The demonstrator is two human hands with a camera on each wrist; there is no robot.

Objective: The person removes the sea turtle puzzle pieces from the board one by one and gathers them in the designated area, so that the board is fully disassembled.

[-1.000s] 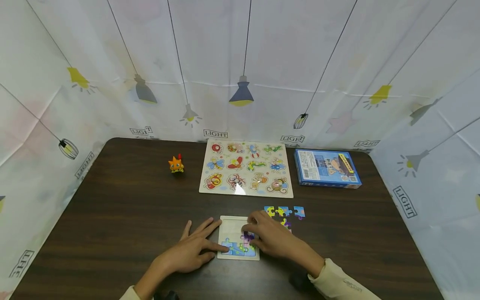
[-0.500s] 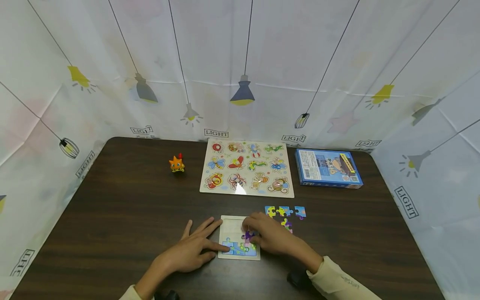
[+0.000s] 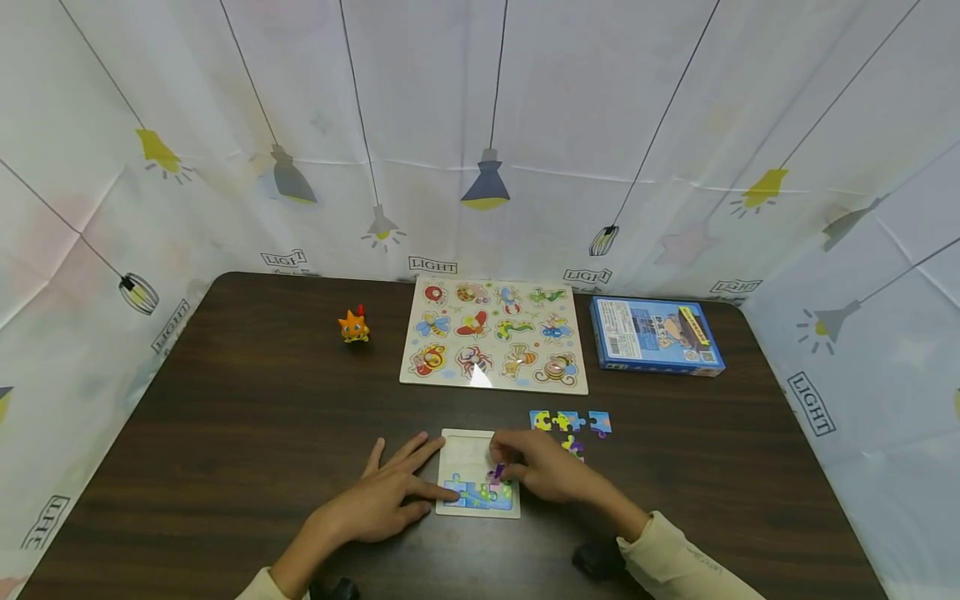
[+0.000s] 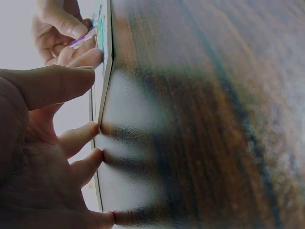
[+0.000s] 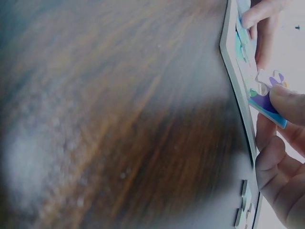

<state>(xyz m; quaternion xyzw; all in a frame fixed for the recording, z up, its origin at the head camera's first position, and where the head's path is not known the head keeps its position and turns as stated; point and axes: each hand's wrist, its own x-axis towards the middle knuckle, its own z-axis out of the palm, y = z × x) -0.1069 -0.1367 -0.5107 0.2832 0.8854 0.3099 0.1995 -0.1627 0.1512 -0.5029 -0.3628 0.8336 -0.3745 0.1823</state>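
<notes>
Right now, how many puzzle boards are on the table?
2. The larger board lies at the back, left of the blue box. The smaller board lies nearer the camera, between the left hand and right hand, which partly cover it. No other shows.

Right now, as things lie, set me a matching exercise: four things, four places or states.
1. Toy
2. Right hand
3. Box
4. Left hand

A. Touching the laid pieces
B. Orange, left of the board
C. Blue, right of the board
D. Pinching a purple piece

Pairs: 1-B; 2-D; 3-C; 4-A
</notes>
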